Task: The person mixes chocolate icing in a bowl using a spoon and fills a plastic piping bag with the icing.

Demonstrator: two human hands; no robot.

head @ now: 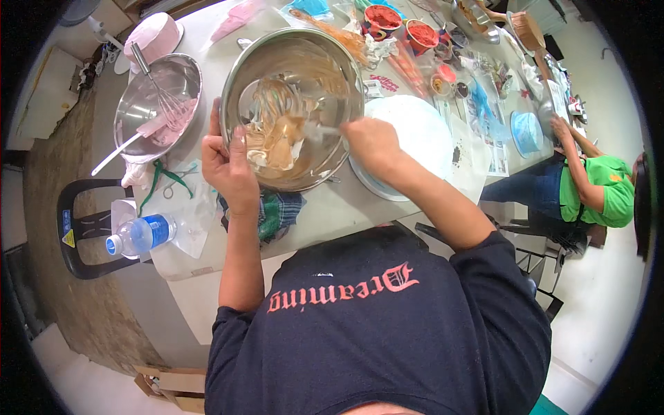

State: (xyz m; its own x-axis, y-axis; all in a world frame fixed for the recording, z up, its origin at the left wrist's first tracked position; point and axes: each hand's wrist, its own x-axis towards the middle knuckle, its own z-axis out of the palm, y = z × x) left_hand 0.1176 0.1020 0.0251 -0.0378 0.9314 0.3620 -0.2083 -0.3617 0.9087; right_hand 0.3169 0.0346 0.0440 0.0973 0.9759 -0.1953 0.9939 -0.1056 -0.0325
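My left hand (231, 168) grips the left rim of a large stainless-steel mixing bowl (332, 78), which is tilted towards me. Brown and white cream (272, 148) clings in streaks to its bottom and wall. In my right hand (373, 148) is the handle of a spatula (324, 130), blurred, reaching over the right rim into the bowl. The spatula's blade end is hard to tell from the cream. Just right of the bowl, partly behind my right forearm, stands a pale blue frosted round cake (415, 129).
At left, a second steel bowl (124, 122) holds pink cream, a whisk (168, 104) and a spatula. A pink cake (153, 39) stands behind it. A water bottle (142, 234) lies near the table's left edge. Red cream tubs (383, 21) are at the back. Someone in green (596, 181) works at right.
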